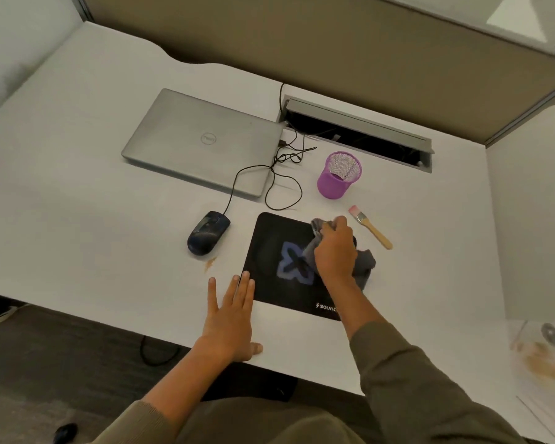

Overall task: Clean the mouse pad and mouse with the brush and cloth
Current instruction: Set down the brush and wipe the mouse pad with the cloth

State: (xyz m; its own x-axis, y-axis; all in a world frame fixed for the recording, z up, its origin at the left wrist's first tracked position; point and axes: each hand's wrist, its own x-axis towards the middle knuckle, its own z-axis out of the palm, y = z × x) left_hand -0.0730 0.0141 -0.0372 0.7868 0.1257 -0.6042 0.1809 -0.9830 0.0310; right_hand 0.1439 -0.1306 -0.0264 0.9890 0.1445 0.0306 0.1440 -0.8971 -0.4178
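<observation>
Fingers (pixel 335 227) of the right hand (pixel 334 251) bunch the cloth (pixel 362 262) on the pad (pixel 276 251), left hand (pixel 229 315) flat beside it; likely wiping, mouse (pixel 208 232) next.

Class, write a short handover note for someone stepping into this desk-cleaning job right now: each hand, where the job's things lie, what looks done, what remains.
Right hand: gripping the crumpled grey cloth, pressed on the black rectangular mouse pad.
Left hand: flat and open on the white desk, fingertips at the pad's left edge.
Wooden-handled brush with pink bristles: lying on the desk right of the pad, untouched.
Dark corded mouse: on the desk left of the pad.
Done: pad wiping is under way.
Left: finish the pad, clean the mouse; a brownish smudge sits near the mouse.
</observation>
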